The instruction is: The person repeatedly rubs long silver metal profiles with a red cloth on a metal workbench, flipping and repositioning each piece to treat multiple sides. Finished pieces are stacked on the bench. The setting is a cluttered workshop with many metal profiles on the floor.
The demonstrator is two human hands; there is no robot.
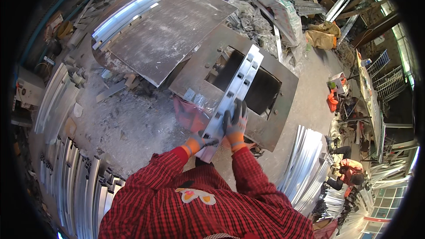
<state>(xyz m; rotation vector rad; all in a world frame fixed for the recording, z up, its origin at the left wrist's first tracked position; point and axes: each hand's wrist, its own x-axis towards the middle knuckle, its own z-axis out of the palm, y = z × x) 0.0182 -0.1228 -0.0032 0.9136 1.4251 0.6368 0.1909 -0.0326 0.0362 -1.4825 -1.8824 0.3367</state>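
Board: 1 broad, dusty, dark board [177, 26] beyond the table and to its left; a bunch of silvery lengths [126, 20] lies along its far-left side, packed too tightly to count.
Table: 1 brown steel table [253, 128] in front of the person, dark gaps showing on each side of the bar; whether these are 1 opening or 2, I cannot tell.
Stacks: at least 3 on the floor, namely 1 left stack [57, 97] well left of the table, 1 near-left stack [82, 179] nearer the person, and 1 right stack [303, 159] just right of the table's near corner; the pieces run together.
Co-worker: 1 co-worker [352, 167], well to the right of the table.
Bar: 1 long, pale metal bar [233, 99] slanting across the table, its near end past the table's near-left edge; possibly several strips side by side. Likely stiff, fairly light for its length, smooth enough to slip, edges prone to scratches. Best held by its long edges, hands spread apart for balance.
Hands: 2, gloved. The left hand [198, 143] has its fingers laid across the bar's near end; the right hand [236, 124] rests half open along its right edge. Whether they clasp underneath, I cannot tell.
Holes: at least 5 dark square holes [240, 75] along the bar.
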